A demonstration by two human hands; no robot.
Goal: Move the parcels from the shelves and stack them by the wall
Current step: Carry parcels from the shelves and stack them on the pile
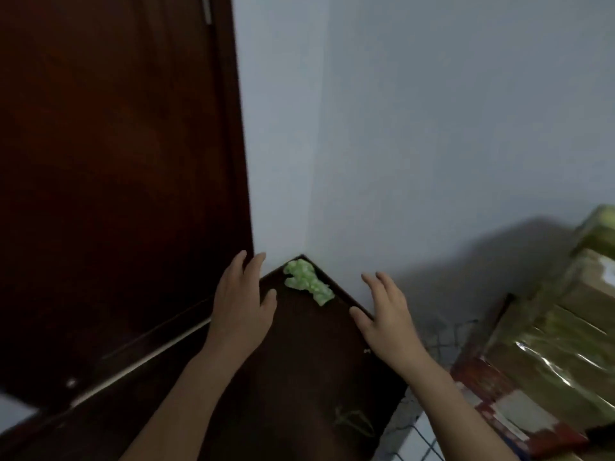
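Filling the left side is a dark brown door [109, 161], with a pale metal strip [143, 361] running aslant along its lower part. Just right of the door, the person's left hand [241, 307] reaches forward, palm down. Its fingers [256, 267] are straight and slightly spread and hold nothing. The fingertips lie where the door edge meets the wall, and the thumb sits over the near left edge of a dark tabletop [309, 361]. Whether the hand touches the surface cannot be told.

The tabletop fits into the corner of the room, its far point tucked against the wall. A crumpled pale green lump [307, 281] lies on it right at that far corner, between the two hands and apart from both.

The right hand [387, 317] is held out on the other side, also palm down. Its fingers [382, 284] are straight and fanned and grip nothing, and its thumb is over the right edge of the tabletop.

Behind everything stands a pale grey-blue wall [432, 128]. At the far right, brown parcels [559, 331] wrapped in shiny clear film are stacked against that wall, blurred and partly cut off by the frame edge. Neither hand touches them. White floor tiles [419, 440] with dark lines show below the right forearm.
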